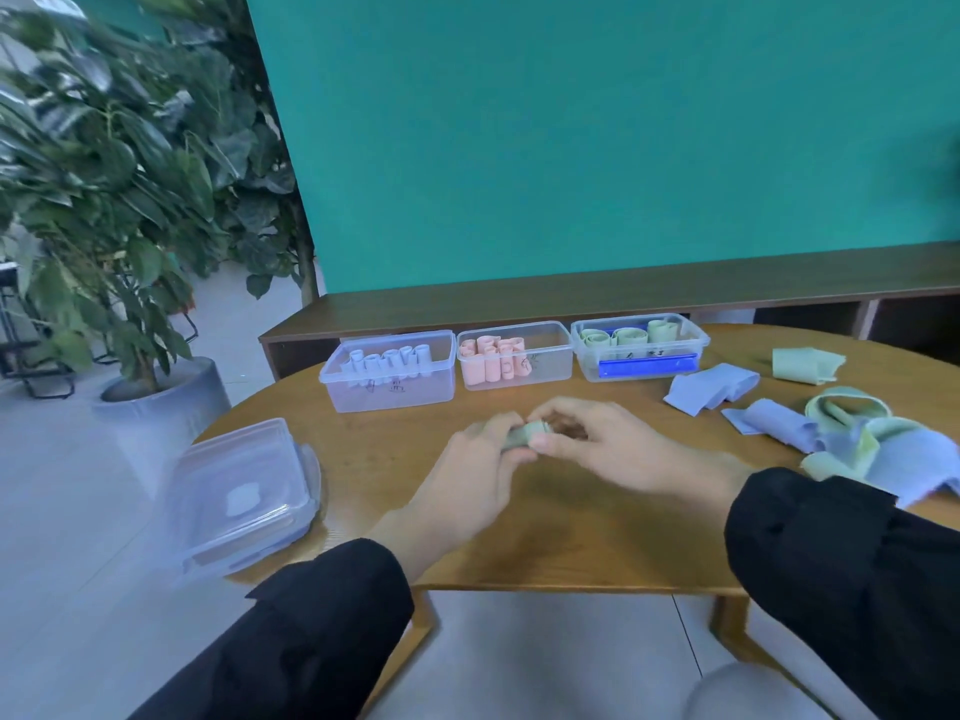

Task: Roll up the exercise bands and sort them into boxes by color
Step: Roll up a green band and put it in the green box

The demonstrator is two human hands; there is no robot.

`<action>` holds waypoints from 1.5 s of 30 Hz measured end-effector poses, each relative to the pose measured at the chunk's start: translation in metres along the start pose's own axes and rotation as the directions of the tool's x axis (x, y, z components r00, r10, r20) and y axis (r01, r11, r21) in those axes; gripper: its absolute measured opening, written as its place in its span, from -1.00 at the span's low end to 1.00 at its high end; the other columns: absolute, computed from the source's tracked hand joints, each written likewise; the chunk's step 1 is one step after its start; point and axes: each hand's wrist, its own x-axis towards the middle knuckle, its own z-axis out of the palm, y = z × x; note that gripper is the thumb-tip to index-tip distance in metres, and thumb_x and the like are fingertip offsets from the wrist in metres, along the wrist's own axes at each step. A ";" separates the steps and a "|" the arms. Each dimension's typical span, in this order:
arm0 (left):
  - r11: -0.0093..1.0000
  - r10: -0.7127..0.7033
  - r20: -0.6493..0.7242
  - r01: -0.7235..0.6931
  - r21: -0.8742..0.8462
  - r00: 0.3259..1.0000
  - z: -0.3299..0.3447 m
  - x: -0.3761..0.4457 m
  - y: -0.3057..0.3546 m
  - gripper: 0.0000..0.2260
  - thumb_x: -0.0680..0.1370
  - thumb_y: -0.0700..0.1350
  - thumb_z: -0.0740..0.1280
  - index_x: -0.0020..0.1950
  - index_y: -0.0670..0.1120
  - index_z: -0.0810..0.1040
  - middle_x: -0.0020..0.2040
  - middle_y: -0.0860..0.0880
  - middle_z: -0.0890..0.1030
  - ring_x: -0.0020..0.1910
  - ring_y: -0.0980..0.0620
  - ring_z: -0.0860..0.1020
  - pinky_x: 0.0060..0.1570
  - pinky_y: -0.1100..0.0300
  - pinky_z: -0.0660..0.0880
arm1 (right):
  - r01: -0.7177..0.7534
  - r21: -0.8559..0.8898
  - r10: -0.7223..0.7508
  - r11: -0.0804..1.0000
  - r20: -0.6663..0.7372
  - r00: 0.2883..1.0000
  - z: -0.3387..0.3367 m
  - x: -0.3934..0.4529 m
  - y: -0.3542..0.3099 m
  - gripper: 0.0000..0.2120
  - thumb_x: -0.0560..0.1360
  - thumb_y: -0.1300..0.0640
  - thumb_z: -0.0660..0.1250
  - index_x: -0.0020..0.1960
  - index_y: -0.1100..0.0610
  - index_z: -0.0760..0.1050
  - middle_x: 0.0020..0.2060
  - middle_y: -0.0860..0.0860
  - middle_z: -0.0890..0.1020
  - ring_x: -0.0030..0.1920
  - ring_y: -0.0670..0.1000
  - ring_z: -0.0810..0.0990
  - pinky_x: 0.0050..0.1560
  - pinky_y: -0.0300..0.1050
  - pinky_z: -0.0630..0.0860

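A small, tightly rolled pale green exercise band (521,437) sits between your two hands, just above the middle of the rounded wooden table (519,537). Your left hand (470,478) curls its fingers and thumb around the roll's left end. Your right hand (597,443) closes over the right end, fingers bent down across the top and thumb pressed under it, so both hands clamp the roll and most of it is hidden.

Beyond your hands, three clear plastic boxes stand in a row along the far side of the table. The left box (388,374) holds upright pale blue rolls, the middle box (514,362) holds pink rolls, and the right box (640,348), with a blue strip on its front, holds green rolls.

To your right lies a loose pile of unrolled pale blue and green bands (852,439), partly overlapping. To your left, near the table's edge, rests a stack of clear plastic lids (239,498). Both of your sleeves are black.
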 end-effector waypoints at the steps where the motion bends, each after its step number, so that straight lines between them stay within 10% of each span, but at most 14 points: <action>1: 0.999 -0.022 -0.009 0.021 -0.029 1.000 -0.001 -0.002 0.006 -0.79 0.64 -0.09 0.33 0.26 -0.11 0.54 0.00 -0.09 0.65 -0.08 -0.10 0.56 -0.06 0.15 0.40 | 0.004 0.064 -0.002 0.998 -0.018 1.000 -0.002 -0.006 -0.004 -0.79 0.55 -0.04 0.43 0.14 0.00 0.58 -0.03 -0.04 0.71 0.02 0.00 0.66 0.17 0.02 0.56; 9: 0.979 -0.058 0.003 0.057 -0.194 0.998 0.002 -0.023 0.042 -0.81 0.63 -0.02 0.36 0.20 -0.05 0.57 -0.20 0.10 0.58 -0.23 0.13 0.49 -0.21 0.36 0.37 | -0.049 0.159 0.043 0.986 0.037 0.998 -0.029 -0.042 -0.023 -0.90 0.54 0.16 0.46 0.04 0.11 0.70 -0.26 0.06 0.70 -0.27 -0.09 0.57 -0.08 -0.18 0.52; 14: 0.923 -0.126 0.030 0.128 -0.363 0.992 0.018 -0.025 0.047 -0.81 0.60 -0.06 0.40 0.22 0.08 0.58 -0.03 0.10 0.69 -0.04 0.06 0.64 0.08 0.04 0.55 | -0.078 0.045 0.076 0.996 0.047 0.996 -0.044 -0.051 -0.024 -0.93 0.56 0.08 0.44 0.00 0.03 0.70 -0.36 -0.08 0.63 -0.32 -0.14 0.50 -0.23 -0.31 0.38; 23: 0.819 -0.234 -0.030 0.181 -0.544 0.972 0.047 0.001 0.052 -0.69 0.58 -0.19 0.41 0.00 0.27 0.59 -0.15 0.12 0.70 -0.15 -0.01 0.64 0.01 -0.05 0.59 | -0.181 0.428 0.214 0.885 -0.028 0.977 -0.059 -0.052 -0.006 -0.69 0.42 0.14 0.52 0.11 0.24 0.59 -0.09 0.17 0.75 -0.06 0.08 0.73 0.02 -0.12 0.64; 35: 0.736 -0.381 0.014 0.312 -0.600 0.925 0.078 0.036 0.023 -0.41 0.53 0.00 0.49 0.51 0.22 0.37 0.28 0.30 0.52 0.19 0.32 0.56 0.27 0.19 0.50 | -0.253 0.025 0.245 0.967 -0.359 0.901 -0.131 0.010 0.050 -0.84 0.46 0.15 0.54 0.02 0.06 0.68 -0.24 -0.21 0.73 -0.16 -0.26 0.68 -0.08 -0.43 0.54; 40: 0.811 -0.390 0.007 0.348 -0.470 0.921 0.076 0.046 0.019 -0.55 0.55 0.07 0.45 0.43 0.19 0.48 0.19 0.21 0.63 -0.06 0.27 0.59 -0.03 0.50 0.42 | -0.390 -0.156 0.262 0.907 -0.514 0.817 -0.180 0.054 0.104 -0.91 0.49 0.12 0.52 -0.01 0.07 0.68 -0.21 -0.09 0.72 -0.10 -0.04 0.68 -0.09 -0.35 0.55; 45: 0.819 -0.415 0.019 0.383 -0.426 0.910 0.070 0.055 0.016 -0.60 0.52 0.16 0.42 0.36 0.27 0.52 0.03 0.27 0.63 -0.22 0.15 0.58 -0.10 0.41 0.41 | -0.517 -0.319 0.333 0.794 -0.484 0.809 -0.203 0.082 0.161 -0.77 0.53 0.12 0.48 0.14 0.20 0.67 -0.02 0.07 0.69 0.02 0.07 0.63 -0.06 -0.25 0.44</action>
